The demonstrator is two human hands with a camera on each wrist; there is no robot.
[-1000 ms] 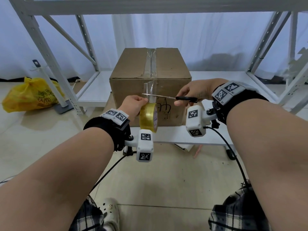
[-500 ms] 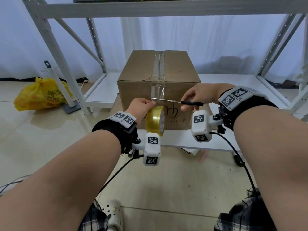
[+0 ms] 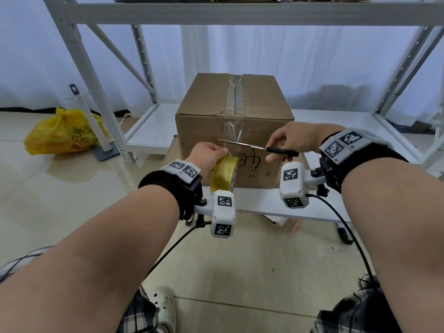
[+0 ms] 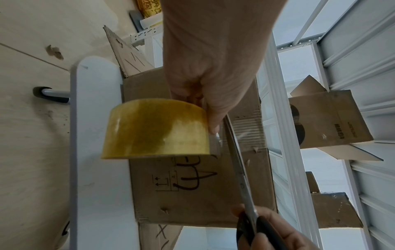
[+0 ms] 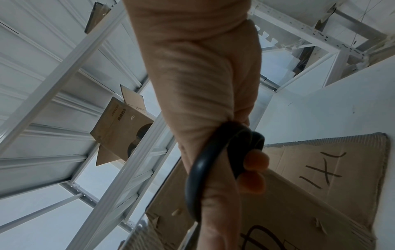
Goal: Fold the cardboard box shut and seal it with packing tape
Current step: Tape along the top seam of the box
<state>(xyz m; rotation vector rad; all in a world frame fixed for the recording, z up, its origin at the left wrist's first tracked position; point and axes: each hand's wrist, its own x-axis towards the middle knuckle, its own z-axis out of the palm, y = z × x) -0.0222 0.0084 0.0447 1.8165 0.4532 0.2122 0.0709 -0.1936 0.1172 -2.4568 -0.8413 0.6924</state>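
Observation:
The brown cardboard box [image 3: 234,121] stands on the low white shelf, its flaps folded shut. A strip of clear tape [image 3: 235,97] runs along the top seam and down the front face. In front of the box my left hand [image 3: 208,156] grips the yellowish tape roll [image 3: 224,175] [image 4: 157,128]. My right hand [image 3: 292,141] holds black-handled scissors [image 3: 258,147] [image 4: 239,169], blades lying across the tape just above the roll. My fingers are through the handle loops [image 5: 215,155].
A white metal rack frames the box, with its low shelf [image 3: 331,121] stretching right. A yellow plastic bag [image 3: 63,132] lies on the floor at left. Another open cardboard box [image 4: 329,118] sits on a rack. Cables hang from both wrists.
The view has tilted up a little, so box and hands sit lower in frame. Both hands keep their hold, and the scissors stay across the tape above the roll.

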